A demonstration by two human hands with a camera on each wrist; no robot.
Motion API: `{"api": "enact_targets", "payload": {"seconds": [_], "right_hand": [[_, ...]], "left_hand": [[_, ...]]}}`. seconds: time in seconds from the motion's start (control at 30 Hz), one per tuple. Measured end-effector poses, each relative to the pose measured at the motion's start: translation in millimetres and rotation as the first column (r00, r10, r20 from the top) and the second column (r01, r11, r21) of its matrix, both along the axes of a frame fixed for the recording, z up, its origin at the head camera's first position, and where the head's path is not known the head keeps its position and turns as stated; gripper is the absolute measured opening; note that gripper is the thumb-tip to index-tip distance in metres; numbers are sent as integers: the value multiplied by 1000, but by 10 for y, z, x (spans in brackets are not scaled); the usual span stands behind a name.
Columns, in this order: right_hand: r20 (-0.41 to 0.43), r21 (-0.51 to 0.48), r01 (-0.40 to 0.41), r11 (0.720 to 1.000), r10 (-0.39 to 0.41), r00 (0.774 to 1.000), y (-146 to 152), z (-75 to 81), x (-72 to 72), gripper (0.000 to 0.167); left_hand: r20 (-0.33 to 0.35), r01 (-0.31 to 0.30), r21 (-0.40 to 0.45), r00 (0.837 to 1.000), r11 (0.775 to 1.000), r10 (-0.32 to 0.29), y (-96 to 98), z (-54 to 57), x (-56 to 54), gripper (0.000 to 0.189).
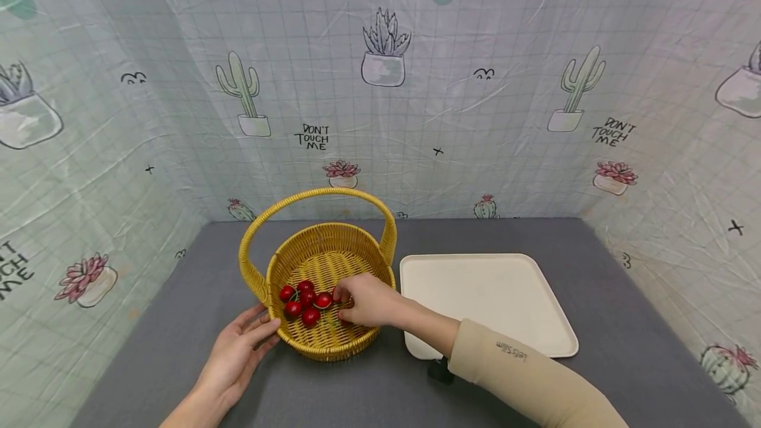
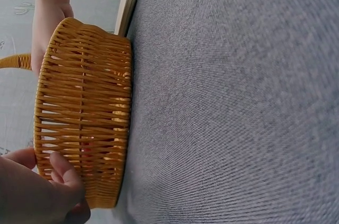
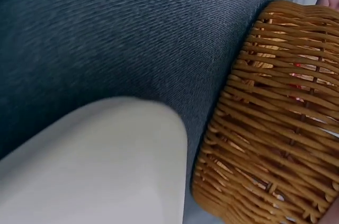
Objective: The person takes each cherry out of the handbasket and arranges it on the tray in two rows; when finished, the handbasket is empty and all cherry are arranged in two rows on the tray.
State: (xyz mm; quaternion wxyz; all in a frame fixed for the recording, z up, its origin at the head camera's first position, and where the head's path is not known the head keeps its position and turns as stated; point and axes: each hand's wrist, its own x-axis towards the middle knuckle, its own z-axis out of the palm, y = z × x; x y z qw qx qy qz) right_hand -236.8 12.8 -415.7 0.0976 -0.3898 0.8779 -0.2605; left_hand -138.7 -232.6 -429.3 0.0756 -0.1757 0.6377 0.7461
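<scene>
A round yellow wicker basket (image 1: 329,349) with a tall arched handle stands on the grey cloth, several red cherries (image 1: 306,298) grouped in its left half. At its left side my left hand (image 1: 238,349) holds the rim between thumb and fingers, also seen close up in the left wrist view. My right hand (image 1: 368,299) reaches over the right rim into the basket, thumb and forefinger bent beside the cherries. Red shows at the forefinger and below the thumb; I cannot tell whether the fingers grip a cherry. In the right wrist view the basket wall (image 3: 275,118) hides these fingers.
A cream rectangular tray (image 1: 481,296) lies close to the basket's right side, partly under my right forearm. A small black object (image 1: 440,371) shows below the forearm by the tray's front edge. Behind the table hangs a cactus-print curtain (image 1: 416,117), which also covers both sides.
</scene>
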Motion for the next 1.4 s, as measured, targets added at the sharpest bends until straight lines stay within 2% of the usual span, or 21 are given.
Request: {"api": "enact_targets", "payload": {"seconds": [0.3, 0.53, 0.73, 0.93, 1.2, 1.4], "right_hand": [[-30, 145, 61, 988, -57, 998, -93, -49, 7, 26], [-11, 186, 37, 982, -35, 999, -137, -69, -2, 26], [15, 143, -15, 990, 13, 1000, -133, -70, -18, 24], [5, 82, -10, 997, 10, 1000, -109, -43, -17, 17], [37, -13, 14, 1000, -13, 999, 15, 105, 31, 28], [59, -117, 18, 993, -11, 998, 174, 200, 51, 23]], "left_hand": [[1, 1, 0, 1000, 1000, -1, 6, 10, 4, 73], [-3, -3, 5, 1000, 1000, 4, 6, 22, 12, 73], [-3, -5, 8, 1000, 1000, 5, 10, 22, 18, 74], [-5, -8, 14, 1000, 1000, 8, 14, 17, 23, 73], [-2, -20, 31, 1000, 999, 20, 25, 18, 22, 72], [3, -19, 32, 1000, 999, 18, 14, 2, 27, 72]]}}
